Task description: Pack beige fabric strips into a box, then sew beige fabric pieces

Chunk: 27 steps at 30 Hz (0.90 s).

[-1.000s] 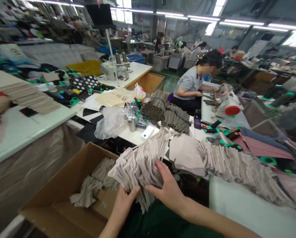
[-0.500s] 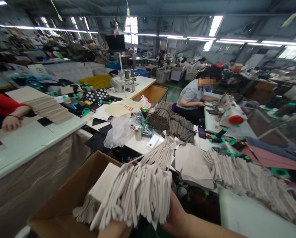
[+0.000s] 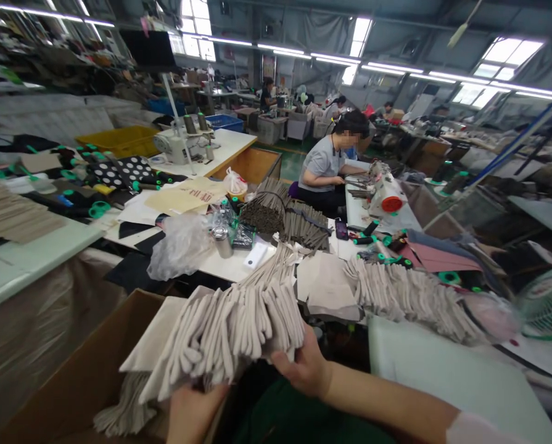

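Observation:
A thick bundle of folded beige fabric pieces (image 3: 229, 327) is held up between my two hands in front of my body. My left hand (image 3: 197, 401) grips it from below on the left, its fingers mostly hidden under the cloth. My right hand (image 3: 303, 364) is closed around the bundle's right end, thumb in front. Beneath and left of the bundle, an open cardboard box (image 3: 86, 364) contains more beige fabric pieces (image 3: 130, 401). On the table just beyond lie a flat beige stack (image 3: 326, 283) and a long row of folded beige pieces (image 3: 409, 296).
A co-worker (image 3: 324, 163) sits at a sewing machine (image 3: 387, 188) ahead. Grey-brown strip bundles (image 3: 266, 206), a metal flask (image 3: 221, 242), a plastic bag (image 3: 181, 246) and a phone (image 3: 341, 229) lie on the table. A pale green tabletop (image 3: 442, 376) and a fan (image 3: 548, 302) are at right.
The view has swung to the right, so the red-sleeved person at left is out of sight and a fan shows at right. Both hands still hold the bundle, with more of the right hand visible.

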Available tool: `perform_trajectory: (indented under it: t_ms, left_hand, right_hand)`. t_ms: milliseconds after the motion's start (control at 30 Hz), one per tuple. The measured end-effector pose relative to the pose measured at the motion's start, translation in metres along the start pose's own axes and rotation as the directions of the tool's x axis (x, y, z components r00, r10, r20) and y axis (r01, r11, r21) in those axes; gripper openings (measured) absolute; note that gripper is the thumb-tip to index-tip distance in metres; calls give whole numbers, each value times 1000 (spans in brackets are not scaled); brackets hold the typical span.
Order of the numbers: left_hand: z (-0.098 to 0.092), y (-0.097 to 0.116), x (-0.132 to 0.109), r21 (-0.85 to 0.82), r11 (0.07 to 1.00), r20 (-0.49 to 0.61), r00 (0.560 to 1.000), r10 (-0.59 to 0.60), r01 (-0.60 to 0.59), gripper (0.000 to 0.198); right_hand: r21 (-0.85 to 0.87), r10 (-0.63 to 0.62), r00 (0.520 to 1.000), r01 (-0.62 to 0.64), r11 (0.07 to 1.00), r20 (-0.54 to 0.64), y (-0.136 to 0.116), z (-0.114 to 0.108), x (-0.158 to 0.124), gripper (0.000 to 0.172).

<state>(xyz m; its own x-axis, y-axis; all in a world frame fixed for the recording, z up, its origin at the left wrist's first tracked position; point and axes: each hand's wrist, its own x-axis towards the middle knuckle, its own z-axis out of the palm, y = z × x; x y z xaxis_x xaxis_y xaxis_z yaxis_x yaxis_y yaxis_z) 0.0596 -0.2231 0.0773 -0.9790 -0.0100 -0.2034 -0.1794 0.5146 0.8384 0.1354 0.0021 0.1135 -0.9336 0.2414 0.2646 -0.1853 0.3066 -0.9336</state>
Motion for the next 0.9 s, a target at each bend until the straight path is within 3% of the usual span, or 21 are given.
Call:
perform_trajectory:
  t_ms: [133, 200, 300, 400, 500, 767, 900]
  left_hand:
    - [12, 26, -12, -58, 991, -64, 991, 114, -117, 42]
    - [17, 37, -15, -102, 990, -108, 991, 83, -94, 47]
    - [24, 44, -14, -213, 976, -91, 995, 34, -52, 47]
    - [28, 42, -11, -391, 920, -53, 998, -16, -6, 49]
    - [31, 36, -8, -504, 860, -7, 995, -100, 83, 58]
    - [31, 26, -7, -515, 851, -2, 992, -125, 106, 65]
    - [31, 23, -7, -484, 864, -4, 987, -161, 139, 66]
  right_hand:
    - [-6, -78, 994, 78, 997, -75, -18, -15, 10, 41]
    - [-28, -44, 991, 41, 999, -123, -16, -18, 9, 37]
    - [-29, 21, 965, -30, 999, -260, -4, -17, 0, 37]
    - [-32, 38, 927, -54, 998, -372, 6, -15, -10, 42]
    - [-24, 58, 909, -75, 997, -413, 9, -14, -15, 45]
    - [-69, 53, 884, -96, 993, -465, 26, 0, -19, 53]
    - [-78, 82, 886, -132, 988, -455, 26, 3, -16, 46]
